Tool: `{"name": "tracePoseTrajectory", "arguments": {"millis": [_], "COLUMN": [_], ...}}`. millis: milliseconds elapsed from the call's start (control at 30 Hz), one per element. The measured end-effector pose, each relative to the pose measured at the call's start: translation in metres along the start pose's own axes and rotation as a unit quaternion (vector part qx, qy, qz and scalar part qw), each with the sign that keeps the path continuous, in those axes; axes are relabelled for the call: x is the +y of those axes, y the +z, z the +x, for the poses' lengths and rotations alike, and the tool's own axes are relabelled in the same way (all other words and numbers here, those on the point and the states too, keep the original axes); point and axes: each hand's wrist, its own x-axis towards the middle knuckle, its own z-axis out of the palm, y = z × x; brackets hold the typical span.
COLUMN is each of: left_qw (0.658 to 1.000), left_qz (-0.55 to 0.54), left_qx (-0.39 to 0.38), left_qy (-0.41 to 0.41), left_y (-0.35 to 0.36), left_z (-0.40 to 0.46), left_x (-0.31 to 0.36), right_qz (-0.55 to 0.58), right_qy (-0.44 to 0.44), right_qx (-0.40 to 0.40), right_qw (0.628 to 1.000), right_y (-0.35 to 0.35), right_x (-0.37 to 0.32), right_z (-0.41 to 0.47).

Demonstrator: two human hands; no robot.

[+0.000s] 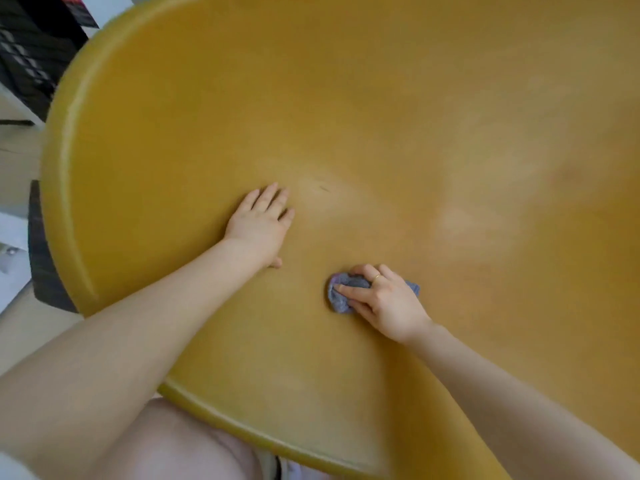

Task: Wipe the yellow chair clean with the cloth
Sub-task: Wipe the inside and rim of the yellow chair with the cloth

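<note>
Mid-wipe on the yellow chair (381, 116), seat filling nearly the whole view. Left hand (261, 221) flat and relaxed on the seat toward its left rim, gripping nothing, just bracing. Right hand (381, 299) clenched around a bunched grey-blue cloth (341, 294), pressed onto the seat a bit nearer the front edge. Faint dark mark (323, 188) just beyond the left fingertips, easy to miss with the cloth wadded that small. Smooth plastic, so probably a risk of the bracing palm sliding if leaned on hard. Also maybe just smearing instead of lifting dirt, balled up like that.
</note>
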Motion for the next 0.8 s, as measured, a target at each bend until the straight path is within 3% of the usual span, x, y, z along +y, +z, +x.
{"name": "tracePoseTrajectory", "arguments": {"millis": [100, 233, 400, 467, 600, 667, 800], "left_qw": [0.998, 0.998, 0.998, 0.998, 0.998, 0.998, 0.996], "left_qz": [-0.042, -0.043, -0.049, -0.05, -0.05, -0.044, -0.027], "left_qx": [-0.034, -0.01, 0.004, -0.003, -0.011, -0.037, -0.084], "left_qy": [0.032, 0.033, 0.044, 0.046, 0.037, 0.03, 0.006], "left_y": [0.008, 0.024, 0.029, 0.03, 0.027, 0.022, 0.014], "left_z": [0.004, 0.01, 0.017, 0.017, 0.019, 0.017, 0.02], "left_x": [0.019, 0.016, 0.015, 0.015, 0.018, 0.02, 0.026], "right_qz": [-0.075, -0.126, -0.089, -0.059, -0.021, -0.005, 0.024], "right_qy": [0.128, 0.357, 0.49, 0.475, 0.332, 0.304, 0.276], "right_qx": [0.063, 0.148, 0.206, 0.188, 0.162, 0.141, 0.027], "right_qw": [0.987, 0.914, 0.842, 0.858, 0.929, 0.942, 0.96], "right_y": [-0.014, -0.031, -0.023, -0.009, 0.022, 0.027, 0.016], "right_x": [0.04, 0.091, 0.086, 0.062, -0.006, -0.038, -0.087], "right_z": [-0.001, 0.006, 0.058, 0.084, 0.101, 0.088, 0.026]}}
